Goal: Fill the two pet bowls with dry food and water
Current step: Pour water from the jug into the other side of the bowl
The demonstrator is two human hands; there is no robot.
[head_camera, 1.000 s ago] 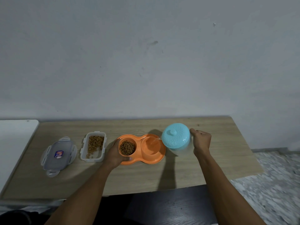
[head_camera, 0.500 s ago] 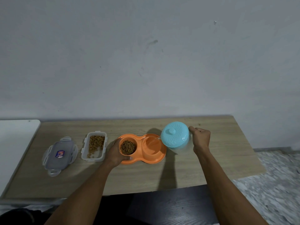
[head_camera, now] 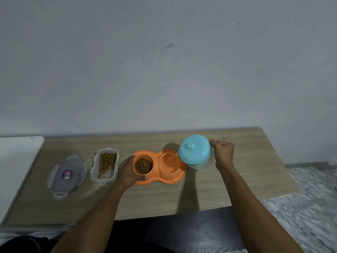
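Observation:
An orange double pet bowl (head_camera: 175, 178) sits mid-table. Its left bowl holds brown dry food (head_camera: 143, 165); its right bowl (head_camera: 169, 162) has water streaming into it. My left hand (head_camera: 128, 172) grips the dish's left rim. My right hand (head_camera: 223, 152) holds the handle of a clear water jug with a light-blue lid (head_camera: 194, 149), tilted left with its spout over the right bowl.
A clear food container (head_camera: 105, 164) with kibble stands left of the dish, its lid (head_camera: 66, 177) lying further left. The wooden table (head_camera: 237, 189) ends at the right over a marble floor. A white surface (head_camera: 16, 157) adjoins at the left.
The jug has stayed tilted over the right bowl and risen slightly, with water still running. My left hand keeps its hold on the dish.

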